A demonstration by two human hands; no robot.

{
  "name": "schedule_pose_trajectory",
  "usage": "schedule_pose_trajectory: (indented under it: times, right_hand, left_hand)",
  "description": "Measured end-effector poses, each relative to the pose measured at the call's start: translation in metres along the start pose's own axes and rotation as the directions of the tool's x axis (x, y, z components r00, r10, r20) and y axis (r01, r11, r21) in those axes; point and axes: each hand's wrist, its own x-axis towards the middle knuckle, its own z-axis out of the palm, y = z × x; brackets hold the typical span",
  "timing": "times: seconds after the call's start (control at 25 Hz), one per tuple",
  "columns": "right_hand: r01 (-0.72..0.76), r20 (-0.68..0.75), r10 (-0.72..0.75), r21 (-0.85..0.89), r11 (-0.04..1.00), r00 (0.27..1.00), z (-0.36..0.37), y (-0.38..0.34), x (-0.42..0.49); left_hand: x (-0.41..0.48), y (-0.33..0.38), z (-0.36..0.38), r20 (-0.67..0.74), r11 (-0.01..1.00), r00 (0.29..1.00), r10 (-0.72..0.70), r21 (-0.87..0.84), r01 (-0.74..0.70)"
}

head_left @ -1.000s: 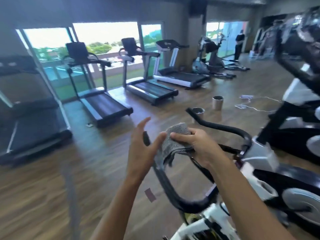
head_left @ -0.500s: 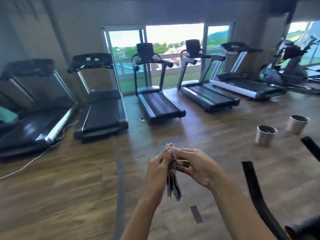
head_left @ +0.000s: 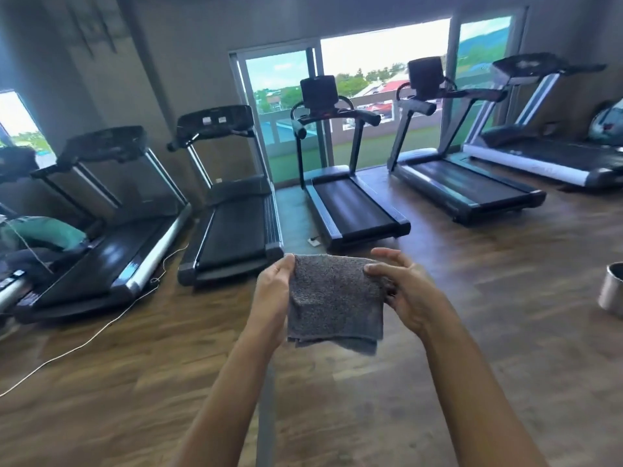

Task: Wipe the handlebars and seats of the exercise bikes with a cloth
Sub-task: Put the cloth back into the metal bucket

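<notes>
Both hands hold a grey, speckled terry cloth (head_left: pixel 333 298) up in front of the person, at about mid-frame and above the brown wood-plank floor (head_left: pixel 488 332). The left hand (head_left: pixel 271 294) grips the cloth's upper left edge, with its fingers curled behind the fabric. The right hand (head_left: pixel 409 294) pinches the upper right corner, thumb on the near face, while its forefinger stands out loosely above the edge. The cloth is stretched flat between the two hands. It hangs doubled over, and its lower hem shows two layers that droop a little at the right. It touches nothing but the hands.

Beyond the cloth a row of treadmills faces the far wall. A black treadmill with a wide grey console (head_left: pixel 236 227) stands just left of the cloth's line, and a black treadmill with curved handles and a small dark screen (head_left: pixel 354 210) stands straight ahead. A third with silver uprights (head_left: pixel 465 187) lies to the right, and another black one with a bright side rail (head_left: pixel 111 251) to the left. Tall glass sliding doors (head_left: pixel 276 106) behind them show trees and rooftops. A thin white cable (head_left: pixel 84 343) trails across the floor at the left. A brushed steel cup (head_left: pixel 613 291) sits on the floor at the right edge, well apart from the hands.
</notes>
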Motion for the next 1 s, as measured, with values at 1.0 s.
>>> schedule_pose_trajectory:
  times: [1.0]
  right_hand:
    - [0.134, -0.803, -0.302, -0.272, 0.953, 0.514, -0.386, -0.133, 0.423]
  left_hand:
    - [0.479, -0.119, 0.556, 0.766, 0.974, 0.631, -0.123, 0.215, -0.071]
